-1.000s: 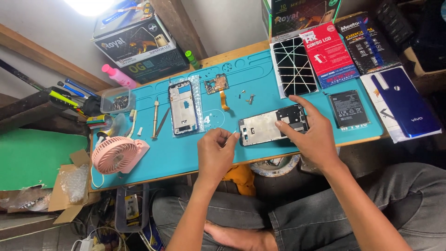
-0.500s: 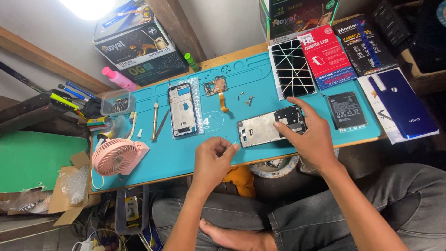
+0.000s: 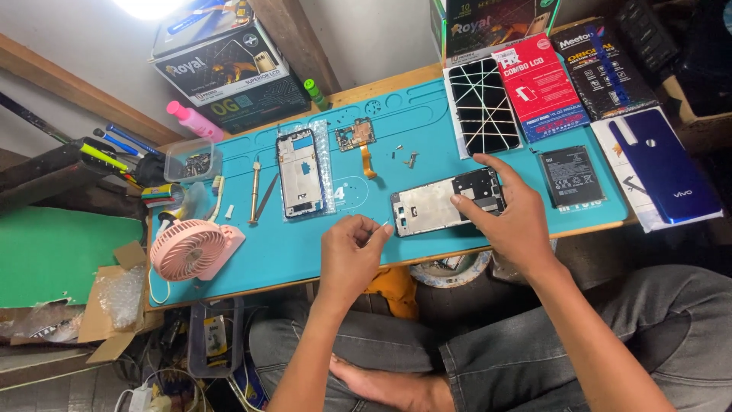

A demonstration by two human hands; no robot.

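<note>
Already the phone lies in pieces on the blue mat [image 3: 427, 122]. The stripped frame [image 3: 446, 202] sits near the front edge, its metal midplate bare and a dark cover at its right end. The right hand [image 3: 507, 217] rests on that end, fingers spread and pressing down rather than gripping, steadying it. The left hand [image 3: 351, 255] hovers just beside the frame's left end, thumb and forefinger pinched together on something tiny, perhaps a screw or a fine tool tip; the view is too small to say which. Apart from the frame lie the board [image 3: 357, 137], loose screws [image 3: 404, 156], the battery [image 3: 570, 175], the blue back cover [image 3: 662, 164] and a second frame in plastic [image 3: 299, 174]. Judging by this, teardown looks largely done; none of those parts is refitted yet.
</note>
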